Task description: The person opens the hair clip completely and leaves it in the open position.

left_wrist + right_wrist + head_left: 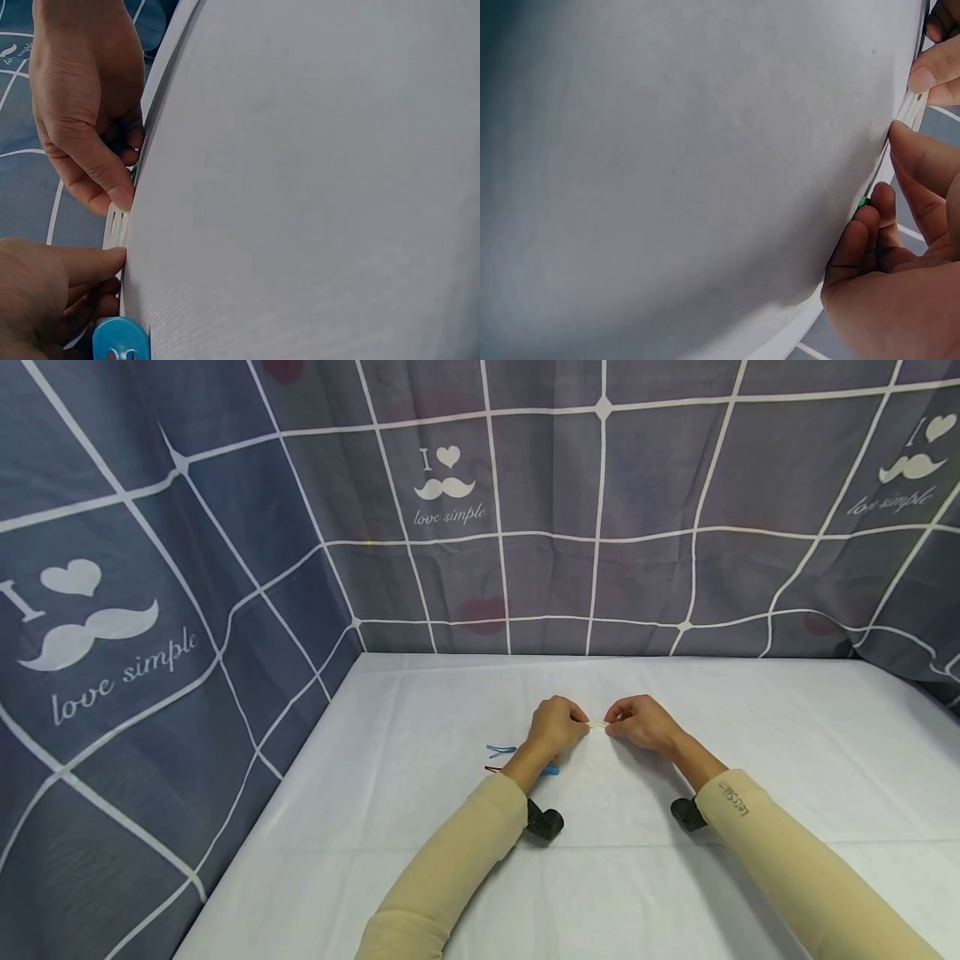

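Observation:
A thin cream-white slotted clip [597, 724] spans the small gap between my two hands, one end in each. My left hand [557, 727] pinches its left end between thumb and fingers. The other end is pinched by my right hand [641, 722]. In the left wrist view, the slotted middle of the clip [115, 227] shows between the thumbs; both ends are covered by fingers. A small green piece [864, 202] shows by the curled fingers of the right hand in the right wrist view; its kind cannot be told.
Left of the left wrist lies a blue clip [501, 749]. A red piece [492, 769] and another blue clip [551, 770] are partly hidden by that wrist. All lie on the white-covered table [420, 810], with a checked curtain [547, 577] behind.

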Demonstrator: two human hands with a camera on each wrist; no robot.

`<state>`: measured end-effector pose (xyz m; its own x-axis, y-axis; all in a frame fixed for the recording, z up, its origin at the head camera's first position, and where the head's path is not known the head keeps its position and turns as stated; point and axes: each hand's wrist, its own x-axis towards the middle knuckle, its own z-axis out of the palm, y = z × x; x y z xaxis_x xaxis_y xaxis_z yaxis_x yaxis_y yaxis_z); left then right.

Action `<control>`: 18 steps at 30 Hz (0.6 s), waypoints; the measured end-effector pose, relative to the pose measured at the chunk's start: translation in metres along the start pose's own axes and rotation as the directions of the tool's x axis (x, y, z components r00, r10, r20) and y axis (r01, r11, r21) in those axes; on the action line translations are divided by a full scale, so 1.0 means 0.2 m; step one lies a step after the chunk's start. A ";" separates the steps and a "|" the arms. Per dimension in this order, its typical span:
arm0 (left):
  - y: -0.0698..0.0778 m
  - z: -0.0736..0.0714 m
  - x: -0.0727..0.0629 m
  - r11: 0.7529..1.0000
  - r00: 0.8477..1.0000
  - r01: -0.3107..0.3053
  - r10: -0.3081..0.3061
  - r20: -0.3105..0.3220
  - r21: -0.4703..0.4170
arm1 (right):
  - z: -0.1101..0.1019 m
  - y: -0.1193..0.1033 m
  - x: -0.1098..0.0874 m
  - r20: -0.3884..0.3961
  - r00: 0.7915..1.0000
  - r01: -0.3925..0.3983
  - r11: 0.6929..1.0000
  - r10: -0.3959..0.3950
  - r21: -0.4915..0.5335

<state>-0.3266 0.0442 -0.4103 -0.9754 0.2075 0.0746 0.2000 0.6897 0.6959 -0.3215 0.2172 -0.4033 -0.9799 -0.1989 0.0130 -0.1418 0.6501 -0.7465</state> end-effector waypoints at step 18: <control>-0.01 0.00 0.00 1.000 1.000 -0.010 0.009 0.006 0.006 | -0.01 0.00 -0.01 -0.001 1.000 0.009 1.000 -0.009 -0.004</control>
<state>-0.3269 0.0433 -0.4111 -0.9729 0.2181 0.0770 0.2097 0.6916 0.6912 -0.3192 0.2185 -0.4024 -0.9787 -0.2044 0.0201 -0.1512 0.6509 -0.7439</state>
